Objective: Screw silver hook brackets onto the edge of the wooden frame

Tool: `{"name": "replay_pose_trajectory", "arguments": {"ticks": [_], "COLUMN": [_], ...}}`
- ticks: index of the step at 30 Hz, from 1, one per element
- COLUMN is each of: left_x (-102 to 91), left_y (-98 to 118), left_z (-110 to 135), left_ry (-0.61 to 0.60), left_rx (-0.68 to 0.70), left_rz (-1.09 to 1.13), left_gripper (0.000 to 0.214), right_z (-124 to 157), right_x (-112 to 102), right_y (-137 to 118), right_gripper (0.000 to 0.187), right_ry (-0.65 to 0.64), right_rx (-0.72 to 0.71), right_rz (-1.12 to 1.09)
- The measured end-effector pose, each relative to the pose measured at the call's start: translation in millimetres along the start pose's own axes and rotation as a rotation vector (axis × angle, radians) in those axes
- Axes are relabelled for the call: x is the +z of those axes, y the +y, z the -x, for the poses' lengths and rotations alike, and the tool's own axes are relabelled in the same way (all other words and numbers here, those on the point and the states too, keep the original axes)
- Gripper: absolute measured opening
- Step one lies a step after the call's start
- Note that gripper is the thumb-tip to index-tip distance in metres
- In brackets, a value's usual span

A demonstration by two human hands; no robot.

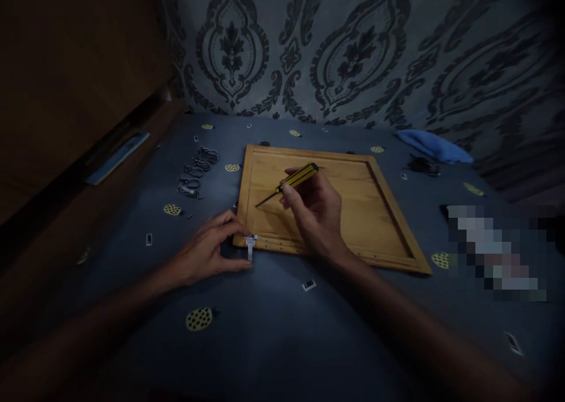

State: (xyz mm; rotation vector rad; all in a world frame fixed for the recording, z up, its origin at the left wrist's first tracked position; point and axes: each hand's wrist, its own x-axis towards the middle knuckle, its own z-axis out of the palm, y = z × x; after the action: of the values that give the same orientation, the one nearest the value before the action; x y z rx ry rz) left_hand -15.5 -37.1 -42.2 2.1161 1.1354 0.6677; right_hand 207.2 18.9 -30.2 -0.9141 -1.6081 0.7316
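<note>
A wooden framed panel (357,202) lies flat on the patterned blue cloth, with several small dark holes along its near edge. My left hand (216,246) pinches a small silvery metal hook (250,246) between thumb and fingers at the panel's near left corner. In my right hand (318,211) is a screwdriver (300,178) with a yellow and black handle, gripped between thumb and fingers above the panel. Its shaft points down to the left, and its tip appears apart from the hook.
Several metal hooks (196,169) lie in a row left of the panel, with a small screw (190,216) nearer me. Behind on the right are a blue cloth (435,146) and a dark object (424,165). A wooden ledge (132,143) runs along the left; a patterned wall rises behind.
</note>
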Motion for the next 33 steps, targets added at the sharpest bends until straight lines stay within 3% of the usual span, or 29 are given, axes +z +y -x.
{"name": "replay_pose_trajectory", "arguments": {"ticks": [7, 15, 33], "left_x": [-1.4, -0.2, 0.1], "left_y": [1.8, 1.1, -0.1], "left_z": [0.1, 0.8, 0.9], "left_ry": [-0.005, 0.000, 0.026], "left_rx": [-0.009, 0.017, 0.039], "left_rz": [-0.013, -0.035, -0.012], "left_gripper": [0.039, 0.039, 0.043], "right_z": [14.4, 34.8, 41.0], "right_x": [0.7, 2.3, 7.8], "right_y": [-1.7, -3.3, -12.4], "right_gripper": [0.019, 0.021, 0.022], "right_ry": [-0.096, 0.088, 0.012], "right_rx": [-0.037, 0.084, 0.047], "right_rz": [0.088, -0.093, -0.193]}}
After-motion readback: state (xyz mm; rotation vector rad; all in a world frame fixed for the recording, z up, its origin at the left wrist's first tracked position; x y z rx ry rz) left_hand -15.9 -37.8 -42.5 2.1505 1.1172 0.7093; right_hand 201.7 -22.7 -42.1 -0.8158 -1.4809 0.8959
